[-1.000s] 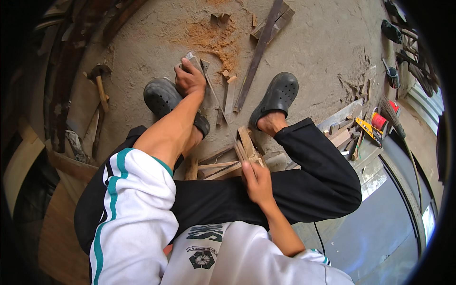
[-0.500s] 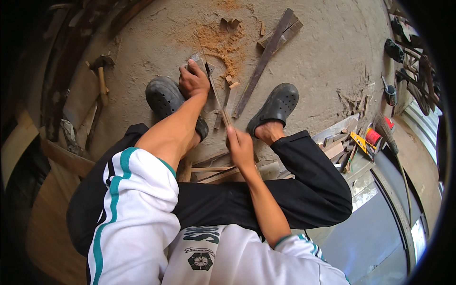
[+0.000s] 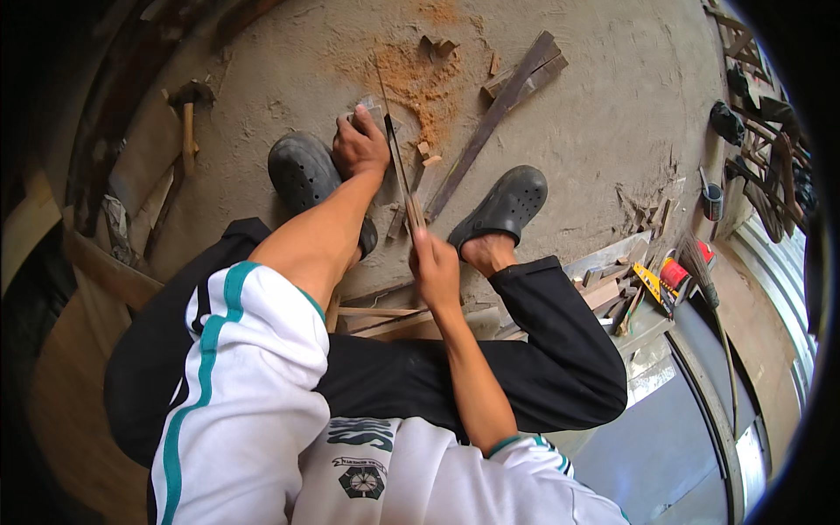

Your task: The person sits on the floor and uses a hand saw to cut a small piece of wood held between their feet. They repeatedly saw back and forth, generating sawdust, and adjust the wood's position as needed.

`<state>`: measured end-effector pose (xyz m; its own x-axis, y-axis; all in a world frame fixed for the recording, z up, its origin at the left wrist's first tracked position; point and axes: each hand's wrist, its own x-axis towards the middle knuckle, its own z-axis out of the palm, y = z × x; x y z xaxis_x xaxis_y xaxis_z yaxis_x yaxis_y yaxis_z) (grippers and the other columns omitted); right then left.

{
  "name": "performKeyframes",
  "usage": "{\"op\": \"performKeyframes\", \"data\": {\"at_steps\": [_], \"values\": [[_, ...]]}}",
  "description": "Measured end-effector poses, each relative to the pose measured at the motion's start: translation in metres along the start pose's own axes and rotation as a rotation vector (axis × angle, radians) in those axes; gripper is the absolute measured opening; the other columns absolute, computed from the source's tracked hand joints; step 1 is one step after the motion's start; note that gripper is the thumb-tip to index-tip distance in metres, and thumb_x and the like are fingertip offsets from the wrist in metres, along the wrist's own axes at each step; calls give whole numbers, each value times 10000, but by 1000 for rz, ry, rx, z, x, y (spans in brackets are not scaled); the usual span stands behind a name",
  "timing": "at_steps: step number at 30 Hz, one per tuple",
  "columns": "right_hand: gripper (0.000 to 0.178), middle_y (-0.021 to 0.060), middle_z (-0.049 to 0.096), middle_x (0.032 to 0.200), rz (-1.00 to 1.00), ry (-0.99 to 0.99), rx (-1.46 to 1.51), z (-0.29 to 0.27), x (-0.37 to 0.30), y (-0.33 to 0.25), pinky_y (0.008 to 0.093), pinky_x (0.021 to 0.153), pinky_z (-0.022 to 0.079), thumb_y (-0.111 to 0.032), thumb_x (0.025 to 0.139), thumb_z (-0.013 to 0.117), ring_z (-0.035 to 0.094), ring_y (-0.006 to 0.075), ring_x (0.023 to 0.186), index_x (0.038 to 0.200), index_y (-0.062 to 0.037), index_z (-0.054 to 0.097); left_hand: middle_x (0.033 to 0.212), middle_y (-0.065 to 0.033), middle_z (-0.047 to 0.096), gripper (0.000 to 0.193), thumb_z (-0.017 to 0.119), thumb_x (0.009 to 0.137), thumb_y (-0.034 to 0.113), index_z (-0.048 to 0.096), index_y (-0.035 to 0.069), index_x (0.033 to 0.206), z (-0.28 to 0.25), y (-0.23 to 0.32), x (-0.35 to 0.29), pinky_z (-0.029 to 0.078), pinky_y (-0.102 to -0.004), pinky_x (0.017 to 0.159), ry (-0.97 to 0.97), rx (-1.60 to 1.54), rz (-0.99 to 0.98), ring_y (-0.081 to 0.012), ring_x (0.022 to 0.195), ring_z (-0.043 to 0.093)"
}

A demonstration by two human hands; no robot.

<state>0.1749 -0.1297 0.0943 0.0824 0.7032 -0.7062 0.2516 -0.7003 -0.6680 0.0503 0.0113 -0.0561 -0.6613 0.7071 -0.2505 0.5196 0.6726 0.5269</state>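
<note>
My right hand point(image 3: 435, 267) is wrapped around the wooden handle point(image 3: 414, 215) of a handsaw. The saw's thin blade point(image 3: 398, 157) points away from me, seen nearly edge-on, and passes close by my left hand point(image 3: 360, 144). My left hand is closed over a small greyish block point(image 3: 374, 108) beside my left shoe, pressing it near the ground. Only the block's far end shows past my fingers. Whether the blade's teeth are in the block, I cannot tell.
Orange sawdust point(image 3: 416, 83) and offcuts lie beyond the blade. Long dark boards point(image 3: 494, 122) rest between it and my right shoe point(image 3: 507, 206). A hammer point(image 3: 188, 131) is at the left. Wood scraps, a yellow tool point(image 3: 654, 289), a red can point(image 3: 674, 273) and a broom point(image 3: 700, 267) are at the right.
My right hand and the saw have shifted slightly forward and left. My left hand keeps its grip on the block. The whole view has tilted a little.
</note>
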Motion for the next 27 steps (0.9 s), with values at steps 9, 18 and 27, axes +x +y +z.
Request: {"op": "performKeyframes", "data": {"at_steps": [9, 18, 27], "values": [[449, 58, 450, 567, -55, 12, -24, 3, 7, -2, 334, 498, 323, -324, 1026, 461, 407, 150, 508, 728, 7, 520, 903, -263, 660, 478, 433, 969, 476, 581, 22, 983, 3, -1, -1, 474, -532, 749, 12, -49, 30, -470, 871, 619], [417, 99, 452, 564, 98, -10, 8, -26, -78, 8, 367, 535, 354, -303, 1002, 505, 466, 171, 543, 764, 30, 587, 903, -281, 654, 488, 433, 969, 483, 568, 14, 961, -3, -1, 3, 475, -535, 754, 42, -64, 21, -472, 874, 620], [414, 117, 496, 575, 74, -10, -7, -20, -75, 2, 376, 547, 369, -306, 1005, 495, 485, 198, 544, 808, 41, 604, 900, -281, 656, 512, 430, 966, 496, 577, 6, 968, -2, -5, 4, 479, -536, 744, 48, -58, 7, -479, 866, 621]]}}
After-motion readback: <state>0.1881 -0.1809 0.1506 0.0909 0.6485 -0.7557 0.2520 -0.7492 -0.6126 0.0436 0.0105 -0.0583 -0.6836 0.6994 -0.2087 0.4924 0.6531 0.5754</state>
